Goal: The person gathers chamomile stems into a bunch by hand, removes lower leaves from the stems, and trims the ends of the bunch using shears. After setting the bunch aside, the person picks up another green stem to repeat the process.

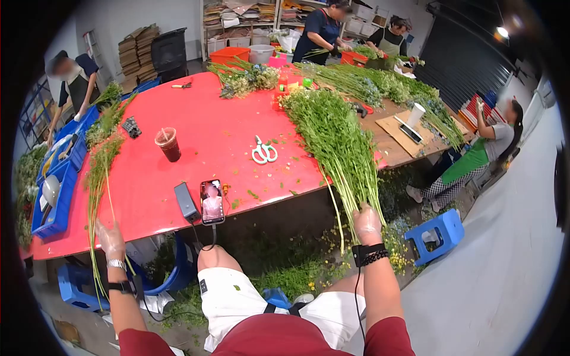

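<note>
My left hand (pixel 111 240), in a clear plastic glove, is at the table's front left edge, its fingers closed on a thin green stem (pixel 109 193). Beside it, a loose row of long-stemmed flowers (pixel 102 166) lies with stem ends hanging over the edge. My right hand (pixel 368 224), also gloved, grips stems at the lower end of a large leafy green bunch (pixel 332 127). That bunch rests on the table with its stems past the front edge. Between the hands lie white-handled scissors (pixel 264 151), a phone (pixel 212 202) showing a picture, and a grey box-shaped device (pixel 187 202).
An iced drink (pixel 168 145) stands on the red table (pixel 208 113). Blue crates (pixel 56 202) line the left side; blue stools (pixel 436 236) (pixel 80 288) stand low on both sides. Cut greenery (pixel 285 277) covers the floor. Several other people work or stand around the table.
</note>
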